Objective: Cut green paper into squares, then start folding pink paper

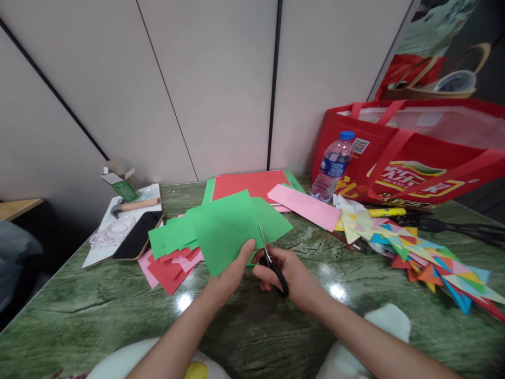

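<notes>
My left hand [235, 268] is closed on a sheet of green paper [224, 226], its thumb on the near face and the other fingers hidden behind. In my right hand [290, 271] are black-handled scissors [276, 271], with fingers in the loops. The blades point up and lie against the right part of the green sheet, where a cut piece seems to fold away. Behind and left of the sheet lies a pile of green paper pieces [158, 242]. Red paper pieces [171, 279] and pink ones [148, 271] lie under and in front of that pile.
Red sheets [244, 184] and a pink strip [303, 205] lie at the back. A water bottle [331, 168] stands by a red bag [363, 147]. Colourful folded paper [430, 258] spreads right. Left are a phone [138, 237], a hammer [138, 205], beads [112, 231] and a small box [124, 187].
</notes>
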The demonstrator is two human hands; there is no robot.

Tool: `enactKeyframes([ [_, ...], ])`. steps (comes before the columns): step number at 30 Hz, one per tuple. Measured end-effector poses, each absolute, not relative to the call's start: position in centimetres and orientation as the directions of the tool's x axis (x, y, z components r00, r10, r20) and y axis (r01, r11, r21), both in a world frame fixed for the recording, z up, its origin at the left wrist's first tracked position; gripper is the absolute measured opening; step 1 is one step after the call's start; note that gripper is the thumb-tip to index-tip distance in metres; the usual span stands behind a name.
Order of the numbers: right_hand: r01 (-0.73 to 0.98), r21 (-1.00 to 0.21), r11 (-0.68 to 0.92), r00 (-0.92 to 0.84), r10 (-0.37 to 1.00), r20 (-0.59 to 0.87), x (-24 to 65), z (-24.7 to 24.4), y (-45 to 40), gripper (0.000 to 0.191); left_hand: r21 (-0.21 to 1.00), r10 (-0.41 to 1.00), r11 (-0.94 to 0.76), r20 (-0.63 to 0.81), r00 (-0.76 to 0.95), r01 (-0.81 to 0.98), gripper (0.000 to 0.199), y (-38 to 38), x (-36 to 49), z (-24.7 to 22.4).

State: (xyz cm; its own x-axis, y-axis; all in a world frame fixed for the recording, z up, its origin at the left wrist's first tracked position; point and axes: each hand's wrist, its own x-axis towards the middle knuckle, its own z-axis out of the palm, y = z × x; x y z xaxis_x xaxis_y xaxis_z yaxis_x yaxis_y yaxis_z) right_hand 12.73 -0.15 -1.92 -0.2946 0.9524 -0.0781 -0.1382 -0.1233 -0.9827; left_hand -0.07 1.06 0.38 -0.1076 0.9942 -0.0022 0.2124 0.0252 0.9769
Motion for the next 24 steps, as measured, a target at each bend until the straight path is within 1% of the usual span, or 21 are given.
enactKeyframes([
  [8,-0.104,-0.986,-0.13,-0.288,0.953,-0.095,12.8,-1.5,-0.3,0.043,0.973,0.992,-0.018,0.047,-0.119,0.231,0.036,1.3,-0.1,-0.1],
  [13,-0.131,-0.984,-0.122,-0.295,0.952,-0.079,12.8,-1.7,-0.2,0.04,0.981,0.992,-0.017,0.041,-0.121,0.196,0.037,1.3,-0.1,-0.2],
  [18,-0.16,-0.98,-0.121,-0.295,0.953,-0.069,12.7,-1.6,-0.3,0.039,0.98,0.995,-0.009,0.029,-0.099,0.197,0.039,1.3,-0.1,-0.3],
  [24,-0.192,-0.975,-0.112,-0.324,0.945,-0.045,12.7,-1.6,-0.5,0.035,0.992,0.993,-0.022,0.036,-0.115,0.126,0.04,1.4,-0.2,-0.9],
])
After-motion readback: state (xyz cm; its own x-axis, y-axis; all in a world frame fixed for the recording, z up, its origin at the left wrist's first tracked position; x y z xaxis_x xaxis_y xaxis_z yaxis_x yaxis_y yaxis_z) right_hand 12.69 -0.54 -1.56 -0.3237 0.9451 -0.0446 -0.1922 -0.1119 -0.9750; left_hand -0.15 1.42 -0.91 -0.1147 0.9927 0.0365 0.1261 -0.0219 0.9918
